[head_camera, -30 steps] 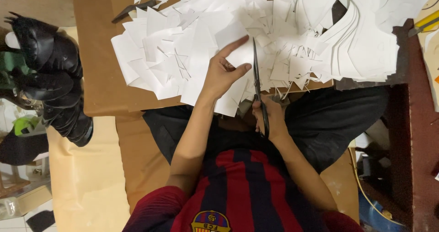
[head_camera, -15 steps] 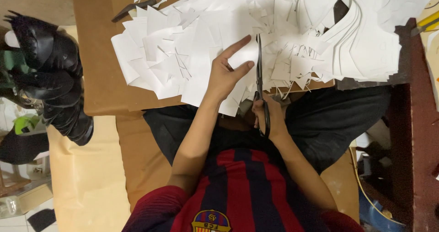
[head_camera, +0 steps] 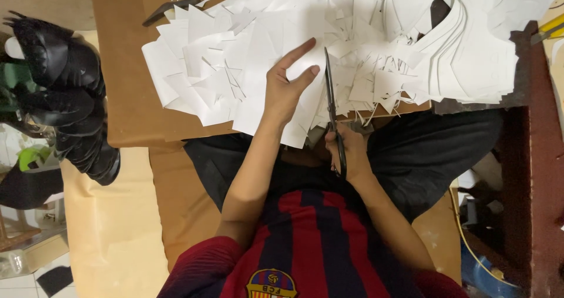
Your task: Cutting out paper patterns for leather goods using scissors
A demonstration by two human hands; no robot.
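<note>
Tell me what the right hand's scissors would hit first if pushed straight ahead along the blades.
The right hand points the scissors up the picture. Past the tips lies more of the white paper pile, so scraps there come first, though depth is hard to judge.

You get even, fairly bright indoor light, probably from overhead, with soft, short shadows. The heap of white paper scraps (head_camera: 352, 51) runs close to overexposed, so its edges merge in places. The black shoe uppers (head_camera: 64, 92) at the left show small glossy highlights. Focus holds mid-frame; the corners look slightly softer and stretched. The right edge falls darker.
</note>
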